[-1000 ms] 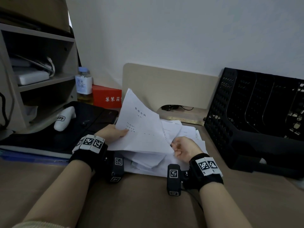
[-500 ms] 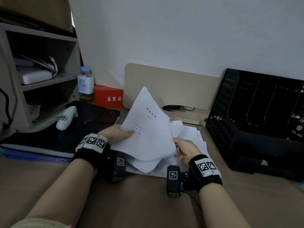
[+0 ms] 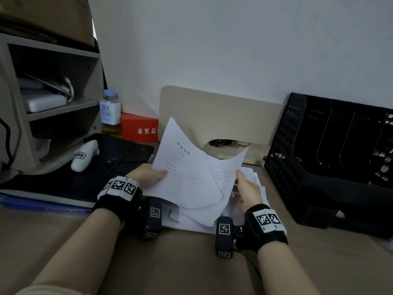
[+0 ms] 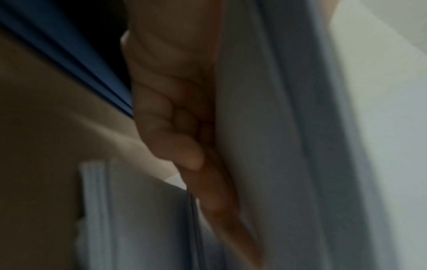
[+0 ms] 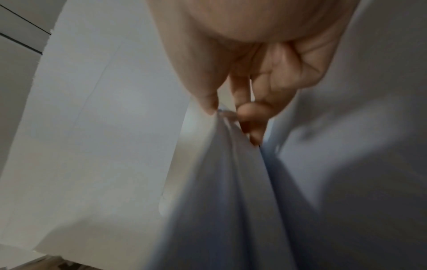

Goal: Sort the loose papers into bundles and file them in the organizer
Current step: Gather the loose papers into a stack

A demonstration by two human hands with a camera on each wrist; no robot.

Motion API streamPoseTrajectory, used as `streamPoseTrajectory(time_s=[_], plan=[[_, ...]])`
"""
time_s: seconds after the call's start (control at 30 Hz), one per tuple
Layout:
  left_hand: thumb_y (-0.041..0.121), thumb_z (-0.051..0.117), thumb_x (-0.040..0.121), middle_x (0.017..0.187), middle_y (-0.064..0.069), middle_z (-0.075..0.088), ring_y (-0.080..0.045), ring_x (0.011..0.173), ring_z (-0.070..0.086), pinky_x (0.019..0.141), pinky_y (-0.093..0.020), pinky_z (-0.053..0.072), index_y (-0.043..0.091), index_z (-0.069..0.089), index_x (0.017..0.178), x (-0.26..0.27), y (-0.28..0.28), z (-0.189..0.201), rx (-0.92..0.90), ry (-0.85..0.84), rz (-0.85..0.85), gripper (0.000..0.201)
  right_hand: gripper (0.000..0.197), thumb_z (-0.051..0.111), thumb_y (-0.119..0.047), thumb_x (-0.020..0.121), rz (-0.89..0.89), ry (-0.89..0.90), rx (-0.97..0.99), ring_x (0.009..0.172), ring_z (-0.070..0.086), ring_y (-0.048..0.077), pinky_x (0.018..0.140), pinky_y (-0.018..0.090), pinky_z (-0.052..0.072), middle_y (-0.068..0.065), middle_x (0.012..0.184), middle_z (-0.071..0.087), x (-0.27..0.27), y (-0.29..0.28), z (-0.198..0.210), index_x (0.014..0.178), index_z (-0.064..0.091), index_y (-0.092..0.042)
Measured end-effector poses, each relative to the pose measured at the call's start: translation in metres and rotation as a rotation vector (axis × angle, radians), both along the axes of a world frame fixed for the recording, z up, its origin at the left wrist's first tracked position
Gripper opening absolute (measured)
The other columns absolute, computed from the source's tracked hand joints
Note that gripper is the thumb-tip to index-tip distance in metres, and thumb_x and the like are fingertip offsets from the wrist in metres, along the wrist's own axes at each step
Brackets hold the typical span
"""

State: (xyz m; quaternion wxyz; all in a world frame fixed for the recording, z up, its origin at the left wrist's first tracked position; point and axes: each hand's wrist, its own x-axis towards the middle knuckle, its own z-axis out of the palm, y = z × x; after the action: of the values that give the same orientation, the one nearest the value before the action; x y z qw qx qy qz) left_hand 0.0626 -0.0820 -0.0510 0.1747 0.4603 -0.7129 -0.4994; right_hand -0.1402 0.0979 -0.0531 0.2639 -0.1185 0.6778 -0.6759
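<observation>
Hands over the pile [image 3: 212,222] at the desk [image 3: 191,262] front: left hand [image 3: 146,174] pinches a raised bundle [image 3: 187,173]; right hand [image 3: 246,192] pinches further sheets [image 3: 225,169] beside it. Sorting looks early: most papers remain loose in the pile, none visibly filed. Right of the pile, the organizer [image 3: 319,158] stands open, the way to it unobstructed.

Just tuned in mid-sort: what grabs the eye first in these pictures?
The white papers fanned up at desk centre, the left hand gripping one edge and the right hand pinching a lifted sheet. The black mesh organizer sits at right, a red box behind left.
</observation>
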Motion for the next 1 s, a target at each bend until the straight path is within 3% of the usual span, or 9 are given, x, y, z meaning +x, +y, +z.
streamPoseTrajectory(time_s=[0.07,0.13,0.2,0.27,0.4,0.5,0.67,0.83,1.0], plan=[[0.034,0.065,0.091,0.122,-0.011,0.065,-0.028,0.109,0.062,0.100,-0.039,0.048,0.003,0.060,0.126,0.000,0.001,0.001,-0.010,-0.030,0.003,0.047,0.037,0.056,-0.048,0.091,0.156,-0.015,0.088,0.057,0.050,0.016,0.050,0.023,0.037,0.003,0.077,0.065,0.005,0.002,0.006,0.090,0.067,-0.013],[0.035,0.064,0.091,0.123,-0.011,0.064,-0.028,0.111,0.062,0.099,-0.038,0.048,0.004,0.059,0.127,0.000,0.002,0.002,-0.018,-0.041,0.005,0.047,0.035,0.055,-0.049,0.091,0.255,0.018,0.173,0.052,0.046,0.013,0.044,0.018,0.033,-0.001,0.066,0.060,0.010,0.004,0.009,0.091,0.064,-0.016],[0.035,0.063,0.092,0.125,-0.011,0.064,-0.028,0.112,0.061,0.100,-0.038,0.047,0.005,0.059,0.128,0.000,0.002,0.003,-0.025,-0.044,0.006,0.047,0.018,0.057,-0.029,0.093,0.283,0.060,0.205,0.045,0.039,0.013,0.036,0.015,0.027,-0.001,0.054,0.051,0.011,0.004,0.007,0.083,0.058,-0.015],[0.034,0.063,0.092,0.125,-0.011,0.064,-0.029,0.112,0.061,0.100,-0.038,0.047,0.005,0.059,0.128,0.000,0.002,0.003,-0.027,-0.037,0.010,0.047,0.011,0.052,-0.009,0.090,0.256,0.126,0.200,0.048,0.041,0.015,0.038,0.017,0.027,0.002,0.059,0.050,0.010,0.000,0.003,0.081,0.057,-0.012],[0.033,0.063,0.092,0.124,-0.011,0.064,-0.030,0.112,0.061,0.103,-0.043,0.046,0.005,0.059,0.128,-0.003,0.002,0.000,-0.056,0.039,0.054,0.046,0.019,0.052,-0.006,0.086,0.122,0.277,0.098,0.088,0.064,0.026,0.076,0.035,0.052,0.004,0.095,0.071,0.003,-0.006,-0.005,0.078,0.064,-0.017],[0.029,0.062,0.093,0.126,-0.013,0.063,-0.032,0.114,0.060,0.102,-0.044,0.046,0.002,0.058,0.129,-0.004,0.002,0.000,-0.085,0.109,0.120,0.045,0.015,0.052,-0.013,0.089,-0.020,0.385,0.057,0.099,0.062,0.027,0.092,0.043,0.050,-0.001,0.098,0.066,0.002,-0.005,-0.003,0.090,0.066,-0.017],[0.026,0.062,0.093,0.124,-0.014,0.064,-0.032,0.112,0.061,0.101,-0.045,0.048,0.000,0.059,0.126,-0.004,0.001,0.001,-0.072,0.146,0.146,0.042,0.013,0.047,-0.025,0.097,-0.239,0.436,-0.033,0.100,0.060,0.028,0.089,0.040,0.049,-0.001,0.096,0.061,-0.002,0.000,-0.002,0.096,0.058,-0.018],[0.023,0.060,0.094,0.129,-0.014,0.062,-0.032,0.115,0.060,0.101,-0.041,0.047,0.000,0.056,0.130,-0.001,0.002,0.005,-0.111,0.173,0.182,0.043,0.032,0.040,-0.028,0.101,-0.359,0.492,-0.095,0.107,0.058,0.031,0.087,0.036,0.044,0.010,0.115,0.065,0.001,0.002,0.001,0.119,0.058,-0.008],[0.017,0.055,0.096,0.125,-0.014,0.063,-0.032,0.112,0.060,0.098,-0.041,0.048,0.001,0.059,0.126,0.002,0.005,0.011,-0.184,0.209,0.199,0.035,0.032,0.037,-0.028,0.103,-0.458,0.503,-0.185,0.103,0.059,0.028,0.080,0.028,0.040,0.006,0.111,0.064,0.006,0.004,0.003,0.120,0.058,-0.012]])
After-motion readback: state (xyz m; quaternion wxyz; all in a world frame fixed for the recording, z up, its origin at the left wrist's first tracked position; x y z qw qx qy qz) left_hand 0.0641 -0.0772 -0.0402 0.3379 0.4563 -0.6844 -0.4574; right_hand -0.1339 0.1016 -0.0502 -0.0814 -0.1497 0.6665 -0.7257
